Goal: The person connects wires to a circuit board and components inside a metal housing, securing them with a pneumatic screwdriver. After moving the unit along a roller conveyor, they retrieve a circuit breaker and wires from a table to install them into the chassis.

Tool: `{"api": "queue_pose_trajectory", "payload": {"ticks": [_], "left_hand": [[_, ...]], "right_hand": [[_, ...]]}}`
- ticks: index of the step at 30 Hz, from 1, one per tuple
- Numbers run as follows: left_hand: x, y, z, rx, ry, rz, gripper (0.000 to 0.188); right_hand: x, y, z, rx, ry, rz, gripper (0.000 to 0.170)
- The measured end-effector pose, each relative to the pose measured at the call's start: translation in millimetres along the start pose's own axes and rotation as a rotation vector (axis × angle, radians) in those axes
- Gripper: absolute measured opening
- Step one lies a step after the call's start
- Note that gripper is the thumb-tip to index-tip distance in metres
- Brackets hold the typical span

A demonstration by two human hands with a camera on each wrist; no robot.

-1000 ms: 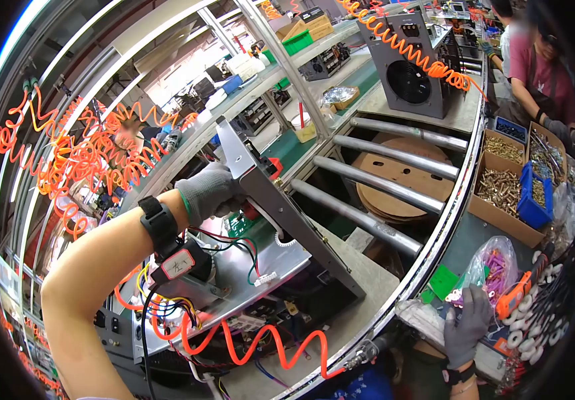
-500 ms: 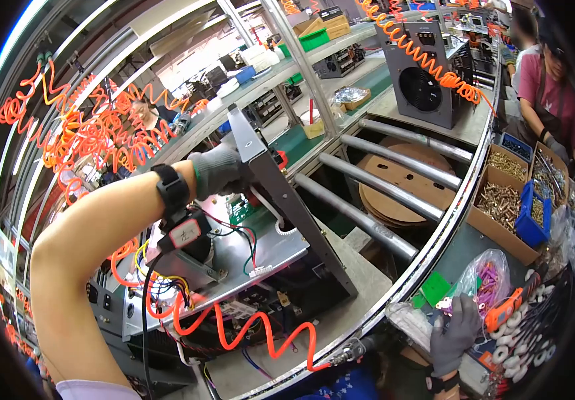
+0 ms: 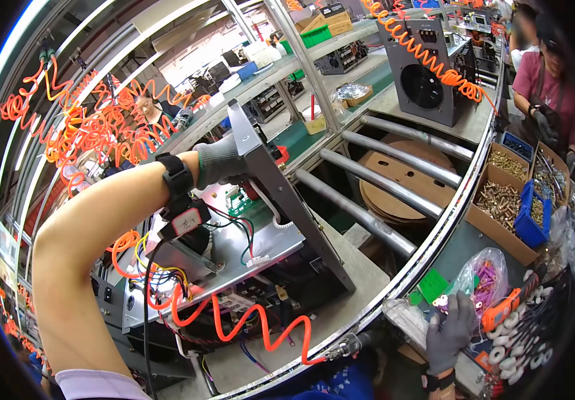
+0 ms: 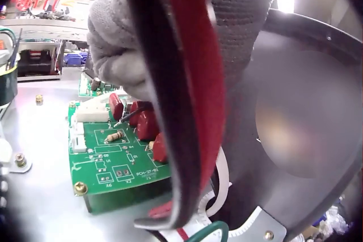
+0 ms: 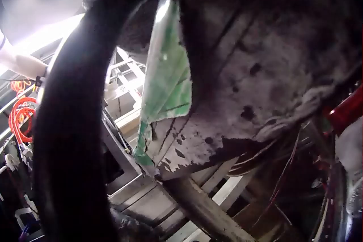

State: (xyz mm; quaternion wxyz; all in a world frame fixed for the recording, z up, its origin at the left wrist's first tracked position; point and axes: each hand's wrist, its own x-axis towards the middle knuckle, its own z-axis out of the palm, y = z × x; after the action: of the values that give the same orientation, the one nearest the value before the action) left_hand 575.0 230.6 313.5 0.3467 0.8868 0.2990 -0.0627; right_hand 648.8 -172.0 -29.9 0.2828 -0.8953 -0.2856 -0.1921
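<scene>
My gloved left hand (image 3: pixel 221 160) is beside the upper part of a tilted grey metal panel (image 3: pixel 291 207). In the left wrist view, its gloved fingers (image 4: pixel 116 55) are curled above a green circuit board (image 4: pixel 119 165). A curved black-and-red handle (image 4: pixel 198 83) crosses close in front of that hand; the rest of what it belongs to is hidden. Gloved as well, my right hand (image 3: pixel 449 333) lies low on the right with fairly straight fingers, beside a clear plastic bag (image 3: pixel 481 277) of pink and purple pieces. Its fingertips reach small metal terminals (image 3: pixel 441 303).
Metal rollers (image 3: pixel 374 213) lie beyond the panel. An orange coiled hose (image 3: pixel 261 327) crosses the unit's front. Fasteners fill a cardboard box (image 3: pixel 497 200) beside a blue bin (image 3: pixel 534 210). An orange tool (image 3: pixel 501 310) lies right of the bag; people stand at the far right.
The view has shifted, with most of the scene lower and a little to the right than at first. My left hand stays by the panel, and my right remains at the bag's edge.
</scene>
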Motion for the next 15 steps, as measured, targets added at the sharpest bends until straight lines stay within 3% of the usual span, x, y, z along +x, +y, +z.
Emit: {"api": "queue_pose_trajectory", "payload": {"ticks": [2, 6, 7, 9, 10, 11, 12, 13, 15], "left_hand": [[-3.8, 1.7, -2.2, -0.010, -0.047, 0.053, 0.015], [5.0, -17.7, -4.1, 0.041, 0.078, -0.122, 0.014], [-8.0, -18.2, 1.5, -0.143, 0.074, -0.071, 0.015], [-37.5, -6.6, -2.0, -0.234, 0.103, -0.181, 0.016], [-52.7, -11.6, -14.8, -0.402, 0.045, -0.082, 0.019], [-74.1, -18.0, -29.0, -0.317, 0.124, 0.054, 0.020], [-120.0, 4.0, -14.8, -0.142, 0.372, 0.186, 0.025], [-158.5, 20.9, -4.9, 0.009, 0.502, 0.274, 0.034], [-220.1, 29.8, 19.8, -0.072, 0.615, 0.326, 0.040]], "right_hand": [[-1.0, -0.5, -0.5, 0.003, 0.013, -0.008, 0.044], [-6.8, 0.4, -0.9, 0.022, 0.019, -0.014, 0.049], [-6.0, 2.1, -1.1, 0.030, 0.023, -0.016, 0.050], [-6.7, 1.7, -0.8, 0.019, 0.041, -0.027, 0.052], [-7.1, 1.0, -1.2, 0.013, 0.045, -0.028, 0.051], [-8.2, 1.0, -0.4, 0.008, 0.046, -0.031, 0.051], [-9.7, 3.4, 3.8, -0.006, 0.062, -0.035, 0.049], [-10.4, 3.7, 4.1, -0.013, 0.061, -0.032, 0.048], [-9.4, 1.3, 4.8, -0.021, 0.063, -0.036, 0.047]]}}
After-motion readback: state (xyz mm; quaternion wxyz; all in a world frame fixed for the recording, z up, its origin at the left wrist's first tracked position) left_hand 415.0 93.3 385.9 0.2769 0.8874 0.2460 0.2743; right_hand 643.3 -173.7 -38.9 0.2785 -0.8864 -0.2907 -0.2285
